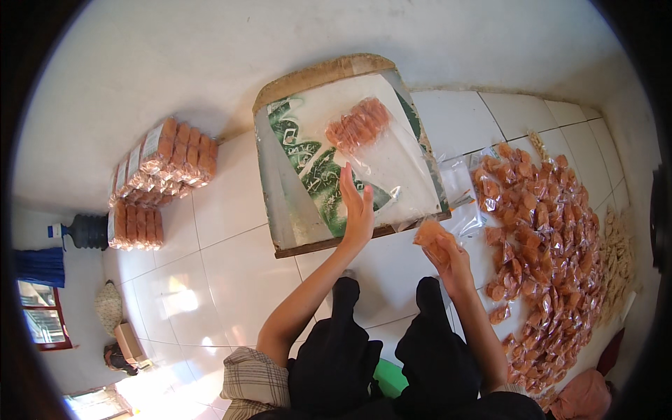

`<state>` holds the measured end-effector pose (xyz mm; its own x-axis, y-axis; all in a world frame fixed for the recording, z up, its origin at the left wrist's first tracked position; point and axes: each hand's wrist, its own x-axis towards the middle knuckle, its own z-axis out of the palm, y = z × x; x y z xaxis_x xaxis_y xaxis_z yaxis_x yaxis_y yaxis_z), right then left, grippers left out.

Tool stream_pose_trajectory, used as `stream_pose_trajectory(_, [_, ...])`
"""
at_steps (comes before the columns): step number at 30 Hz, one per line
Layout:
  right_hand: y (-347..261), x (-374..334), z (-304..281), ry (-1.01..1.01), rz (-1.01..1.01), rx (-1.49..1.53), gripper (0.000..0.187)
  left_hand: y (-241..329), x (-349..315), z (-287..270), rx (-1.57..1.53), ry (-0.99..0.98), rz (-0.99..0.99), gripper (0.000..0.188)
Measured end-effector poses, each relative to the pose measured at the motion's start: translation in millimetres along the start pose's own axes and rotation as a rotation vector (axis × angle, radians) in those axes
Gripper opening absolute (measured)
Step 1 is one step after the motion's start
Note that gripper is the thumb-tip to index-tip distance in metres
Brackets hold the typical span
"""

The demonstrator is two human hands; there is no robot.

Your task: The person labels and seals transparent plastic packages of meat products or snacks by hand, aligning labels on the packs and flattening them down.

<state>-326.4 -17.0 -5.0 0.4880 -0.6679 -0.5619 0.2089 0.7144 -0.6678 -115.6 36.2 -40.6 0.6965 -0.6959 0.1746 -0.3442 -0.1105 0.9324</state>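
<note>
At the green-and-white board tabletop: left hand, fingers extended; right hand, gripping clear-wrapped orange packet. Apparently bagging; insertion calls for parting clear plastic bag.

Daylight fills the room, strongest from the lower left, where a red-framed glass window stands out bright and the glossy white tiled floor washes out to near white, with smaller glare spots farther in. Soft grey shade lies on the tiles before the low, wooden-edged table. Small highlights glint off the wide heap of orange pieces in clear plastic packets. The middle looks fairly sharp; the pale tan pile toward the right rim is softer. Fisheye distortion bows straight lines, and black closes in around the corners.
</note>
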Motion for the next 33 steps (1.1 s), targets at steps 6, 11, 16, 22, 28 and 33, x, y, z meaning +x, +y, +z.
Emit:
stream_pose_trajectory(6, [-4.2,40.6,28.9,-0.048,-0.27,-0.247,0.042,5.4,17.3,14.7,-0.367,0.084,-0.158,0.073])
stream_pose_trajectory(11, [16.2,88.4,46.4,-0.241,-0.64,-0.49,0.051,2.0,39.8,24.9,-0.46,0.143,-0.189,0.076])
stream_pose_trajectory(16, [32.0,111.4,108.3,-0.387,-0.449,-0.16,0.056,-5.0,35.9,31.8,-0.555,0.198,-0.166,0.073])
stream_pose_trajectory(22, [41.3,126.2,122.6,-0.5,-0.399,-0.128,0.047,4.8,28.4,30.6,-0.643,0.127,-0.208,0.072])
stream_pose_trajectory(28, [39.3,136.8,105.3,-0.405,-0.951,-0.997,0.073,-9.0,30.1,23.3,-0.692,0.12,-0.18,0.069])
stream_pose_trajectory(33, [29.7,137.1,82.0,-0.465,-0.986,-1.157,0.079,-3.5,29.1,24.7,-0.792,0.068,-0.213,0.069])
